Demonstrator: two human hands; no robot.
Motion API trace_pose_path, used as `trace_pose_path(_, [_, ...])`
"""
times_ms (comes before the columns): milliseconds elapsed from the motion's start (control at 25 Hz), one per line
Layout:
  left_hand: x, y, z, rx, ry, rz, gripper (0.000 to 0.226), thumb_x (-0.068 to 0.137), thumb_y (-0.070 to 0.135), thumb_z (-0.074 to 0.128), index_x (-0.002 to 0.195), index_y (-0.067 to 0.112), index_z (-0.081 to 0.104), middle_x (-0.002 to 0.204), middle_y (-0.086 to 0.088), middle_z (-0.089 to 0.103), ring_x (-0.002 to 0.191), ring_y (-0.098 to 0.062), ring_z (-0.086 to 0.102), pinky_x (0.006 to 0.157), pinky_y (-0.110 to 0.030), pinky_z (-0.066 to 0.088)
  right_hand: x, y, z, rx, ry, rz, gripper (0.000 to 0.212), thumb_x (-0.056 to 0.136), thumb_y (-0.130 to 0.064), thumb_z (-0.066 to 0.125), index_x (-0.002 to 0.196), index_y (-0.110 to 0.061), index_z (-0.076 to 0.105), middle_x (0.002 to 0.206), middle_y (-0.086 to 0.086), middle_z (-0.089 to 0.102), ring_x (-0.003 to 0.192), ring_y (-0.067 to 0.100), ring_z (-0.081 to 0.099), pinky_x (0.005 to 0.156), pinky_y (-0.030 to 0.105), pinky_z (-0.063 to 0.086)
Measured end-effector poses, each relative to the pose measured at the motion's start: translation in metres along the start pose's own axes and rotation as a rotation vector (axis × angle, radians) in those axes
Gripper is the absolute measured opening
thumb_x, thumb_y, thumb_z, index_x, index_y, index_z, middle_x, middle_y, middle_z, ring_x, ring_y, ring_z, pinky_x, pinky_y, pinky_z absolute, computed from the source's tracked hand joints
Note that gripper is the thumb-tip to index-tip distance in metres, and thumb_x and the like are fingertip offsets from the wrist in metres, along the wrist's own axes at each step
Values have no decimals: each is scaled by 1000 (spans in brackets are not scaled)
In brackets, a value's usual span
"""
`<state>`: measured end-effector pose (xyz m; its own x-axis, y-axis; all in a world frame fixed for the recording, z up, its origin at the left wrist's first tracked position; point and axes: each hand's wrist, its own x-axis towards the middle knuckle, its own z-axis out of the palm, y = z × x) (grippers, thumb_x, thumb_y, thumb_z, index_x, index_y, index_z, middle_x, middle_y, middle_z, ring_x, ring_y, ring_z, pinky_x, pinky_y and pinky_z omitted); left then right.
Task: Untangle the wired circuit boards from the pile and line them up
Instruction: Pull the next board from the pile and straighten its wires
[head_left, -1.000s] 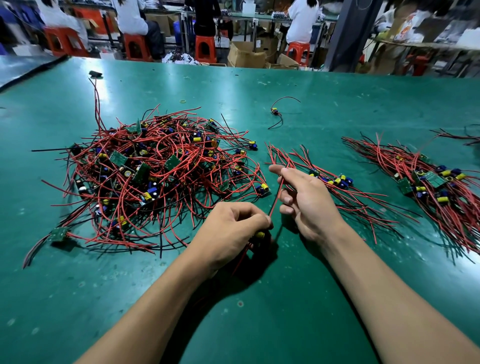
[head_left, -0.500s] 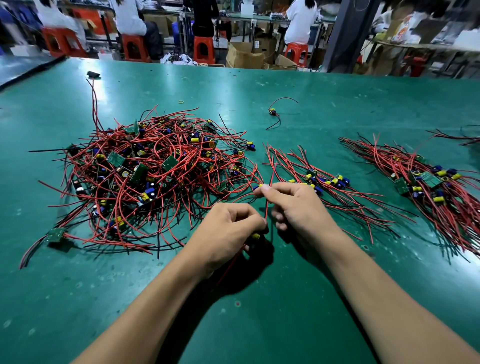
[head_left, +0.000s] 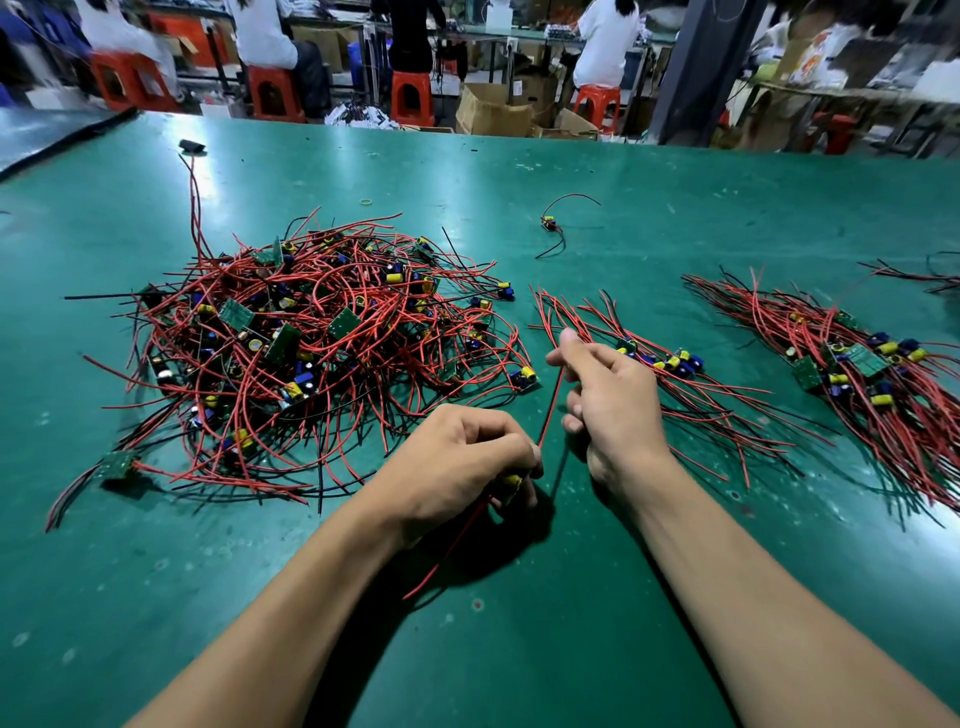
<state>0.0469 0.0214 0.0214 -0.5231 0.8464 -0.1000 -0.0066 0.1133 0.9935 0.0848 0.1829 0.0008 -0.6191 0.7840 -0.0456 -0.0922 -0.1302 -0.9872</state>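
A tangled pile (head_left: 311, 343) of small green circuit boards with red and black wires lies on the left of the green table (head_left: 519, 623). My left hand (head_left: 457, 467) grips one small board with a yellow capacitor (head_left: 511, 480), mostly hidden in my fingers. A red wire (head_left: 549, 410) runs from it up to my right hand (head_left: 608, 400), which pinches the wire between thumb and forefinger. Another red wire (head_left: 447, 551) trails from my left hand toward me. A lined-up row of boards (head_left: 665, 364) lies just right of my right hand.
A second, larger lined-up bundle (head_left: 857, 364) lies at the far right. A single board with wires (head_left: 550, 226) sits alone further back, and a black part (head_left: 191, 146) near the far left edge. Stools, boxes and seated people are beyond the table.
My right hand has slid up along the red wire, away from the left hand, pulling it straighter. My left hand stays in place, gripping the board.
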Motion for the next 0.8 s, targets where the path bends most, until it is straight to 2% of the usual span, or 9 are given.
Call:
trace_pose_path(120, [2, -2, -1, -25, -13, -27, 18, 89, 4, 60, 73, 2, 69, 62, -14, 68, 53, -20, 55, 52, -22, 47, 1, -7, -1, 84, 23, 49, 40, 99, -38, 61, 68, -12, 60, 56, -4, 38, 38, 7, 29, 36, 18, 26])
trace_pose_path(240, [5, -4, 1, -166, 115, -24, 20, 95, 18, 60, 84, 4, 69, 73, -15, 72, 57, -21, 64, 51, -20, 50, -1, -10, -5, 66, -23, 81, 46, 97, -53, 55, 85, -11, 69, 71, -3, 50, 41, 7, 37, 38, 20, 33])
trace_pose_path(320, [9, -4, 1, -315, 187, -53, 36, 98, 34, 53, 97, 1, 67, 87, -17, 74, 68, -25, 71, 60, -29, 60, -2, -9, -8, 4, -67, 81, 49, 97, -57, 53, 93, -12, 71, 77, 0, 53, 42, 8, 41, 38, 22, 37])
trace_pose_path(400, [11, -3, -1, -411, 212, -106, 51, 97, 49, 45, 105, 3, 66, 96, -18, 75, 80, -30, 73, 75, -38, 59, -5, -7, -11, -69, -107, 65, 49, 97, -56, 52, 95, -12, 72, 79, 1, 56, 43, 8, 43, 39, 23, 40])
trace_pose_path(520, [12, -1, -3, -492, 202, -136, 63, 96, 58, 32, 104, 6, 66, 102, -19, 73, 85, -31, 73, 71, -36, 61, -12, -8, -13, -133, -152, 62, 45, 99, -53, 53, 91, -14, 73, 78, 1, 57, 46, 10, 46, 40, 24, 42])
trace_pose_path(600, [13, -2, -2, -486, 189, -138, 69, 97, 60, 25, 109, 6, 65, 108, -21, 71, 91, -33, 71, 76, -38, 59, -18, -13, -13, -138, -226, 64, 39, 95, -49, 60, 89, -14, 73, 73, -2, 57, 46, 9, 48, 41, 23, 42])
trace_pose_path(680, [14, -4, -2, -483, 153, -125, 73, 97, 61, 21, 121, 6, 63, 115, -21, 69, 101, -34, 67, 86, -40, 56, -29, -17, -12, -203, -364, 5, 31, 84, -45, 74, 92, -16, 71, 67, -6, 57, 48, 6, 51, 43, 20, 43])
trace_pose_path(760, [15, -6, -3, -496, 137, -119, 71, 96, 63, 23, 130, 11, 58, 117, -15, 70, 111, -31, 65, 96, -42, 53, -37, -17, -10, -413, -454, -124, 37, 77, -33, 85, 107, -20, 67, 70, -6, 55, 53, 2, 50, 50, 16, 46])
trace_pose_path(800, [15, -6, -4, -497, 144, -122, 69, 96, 63, 24, 132, 15, 58, 118, -11, 70, 112, -29, 65, 96, -41, 52, -39, -15, -8, -527, -433, -195, 42, 77, -26, 86, 113, -23, 66, 72, -7, 56, 56, 2, 49, 57, 16, 49])
